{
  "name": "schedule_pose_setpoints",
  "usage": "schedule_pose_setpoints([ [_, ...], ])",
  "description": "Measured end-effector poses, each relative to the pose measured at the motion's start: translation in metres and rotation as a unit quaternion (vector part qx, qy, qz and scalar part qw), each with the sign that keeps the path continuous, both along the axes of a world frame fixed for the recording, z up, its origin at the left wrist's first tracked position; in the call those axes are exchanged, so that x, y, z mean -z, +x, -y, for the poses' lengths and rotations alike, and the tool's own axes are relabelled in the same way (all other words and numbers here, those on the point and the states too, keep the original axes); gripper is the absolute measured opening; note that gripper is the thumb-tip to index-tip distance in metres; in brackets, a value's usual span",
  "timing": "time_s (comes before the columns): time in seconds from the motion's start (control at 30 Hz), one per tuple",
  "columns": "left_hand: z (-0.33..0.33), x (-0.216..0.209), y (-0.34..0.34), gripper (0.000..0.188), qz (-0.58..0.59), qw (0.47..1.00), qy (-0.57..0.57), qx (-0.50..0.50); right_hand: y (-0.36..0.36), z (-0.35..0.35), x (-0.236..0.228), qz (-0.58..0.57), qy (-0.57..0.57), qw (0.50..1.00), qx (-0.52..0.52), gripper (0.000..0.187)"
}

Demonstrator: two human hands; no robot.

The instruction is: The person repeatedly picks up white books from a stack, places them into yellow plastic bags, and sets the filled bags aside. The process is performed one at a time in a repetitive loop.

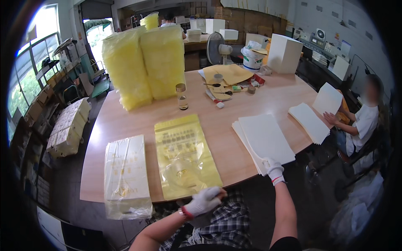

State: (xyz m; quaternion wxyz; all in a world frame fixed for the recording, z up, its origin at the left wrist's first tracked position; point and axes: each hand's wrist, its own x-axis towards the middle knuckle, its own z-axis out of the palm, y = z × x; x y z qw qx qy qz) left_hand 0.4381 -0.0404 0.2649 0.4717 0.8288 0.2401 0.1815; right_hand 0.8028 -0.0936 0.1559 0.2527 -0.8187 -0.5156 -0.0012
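The sheets [268, 140] I'm working with lie at four o'clock on the table [215, 129], a white pile slightly fanned, its near end by the table's edge. My right hand [274, 168], gloved, is on that near end, fingers bent in close against the paper; it looks like a hold, but I cannot tell how many sheets it has. My left hand [205, 201], also gloved, is at six o'clock, loosely half curled with nothing visible in it, just beside the yellow bag [188, 157] at seven; whether they touch I cannot tell. I judge the step in hand to be gripping sheets at their edge; the next move calls for an even pinch, so that the fan doesn't spread, with my left hand free to steady them. At eight o'clock lies a clear bag [127, 175], at eleven a jar [181, 97] before tall yellow stacks [144, 67]; around one, an envelope [232, 74]; at three, a co-worker [364, 121] holds another sheet [327, 98]
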Motion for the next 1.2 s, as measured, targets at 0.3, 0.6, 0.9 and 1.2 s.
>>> schedule_pose_setpoints([
  [0.3, 0.013, 0.079, 0.043, 0.042, 0.004, 0.813, -0.57, -0.119, -0.15, 0.064, -0.068, -0.052, 0.028, 0.901, -0.43, 0.023],
  [0.6, 0.058, 0.088, 0.015, 0.064, -0.155, 0.973, 0.137, -0.104, -0.214, 0.066, 0.05, -0.671, 0.184, 0.719, 0.001, 0.048],
  [0.9, -0.017, -0.001, -0.042, 0.061, 0.064, 0.914, 0.316, -0.246, -0.231, 0.067, -0.019, -0.53, 0.243, 0.812, -0.03, 0.031],
  [1.2, -0.098, 0.008, -0.061, 0.033, -0.007, 0.963, -0.025, -0.268, -0.221, 0.066, -0.055, 0.022, -0.101, 0.968, -0.227, 0.029],
])
